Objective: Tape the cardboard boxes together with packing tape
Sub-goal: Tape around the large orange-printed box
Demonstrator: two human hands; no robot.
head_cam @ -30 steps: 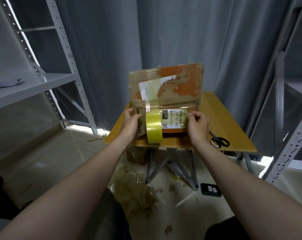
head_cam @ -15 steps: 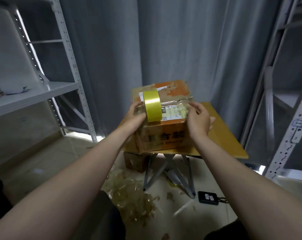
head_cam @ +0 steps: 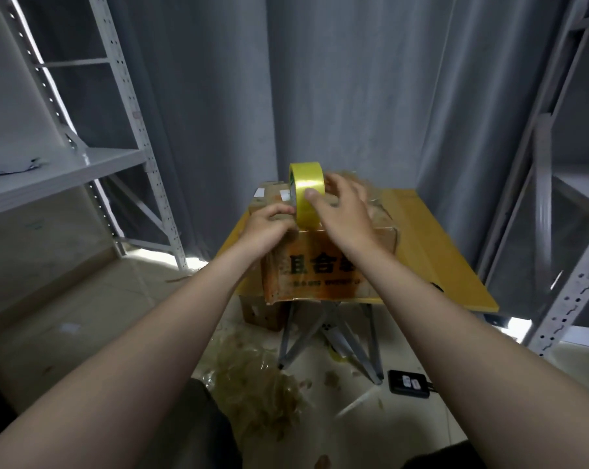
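Note:
A worn brown cardboard box (head_cam: 323, 269) with black printed characters lies on a small yellow folding table (head_cam: 421, 238). A roll of yellow packing tape (head_cam: 303, 189) stands on edge on the box's top. My right hand (head_cam: 343, 211) holds the roll, thumb on its outer band and fingers reaching over behind it. My left hand (head_cam: 269, 225) sits on the top left of the box with its fingers curled against the foot of the roll. Loose clear film covers the box top behind my hands.
Grey metal shelving stands at the left (head_cam: 130, 137) and right (head_cam: 557, 198), with a grey curtain behind. Under the table are a small brown box (head_cam: 262, 313), a heap of crumpled tape (head_cam: 252, 384) and a black device (head_cam: 408, 384). Scissors (head_cam: 436, 287) peek out beside my right forearm.
The box has been tipped over so the printed side faces me and the roll now stands on top. My right hand left the box's side and took the roll; my left moved onto the top.

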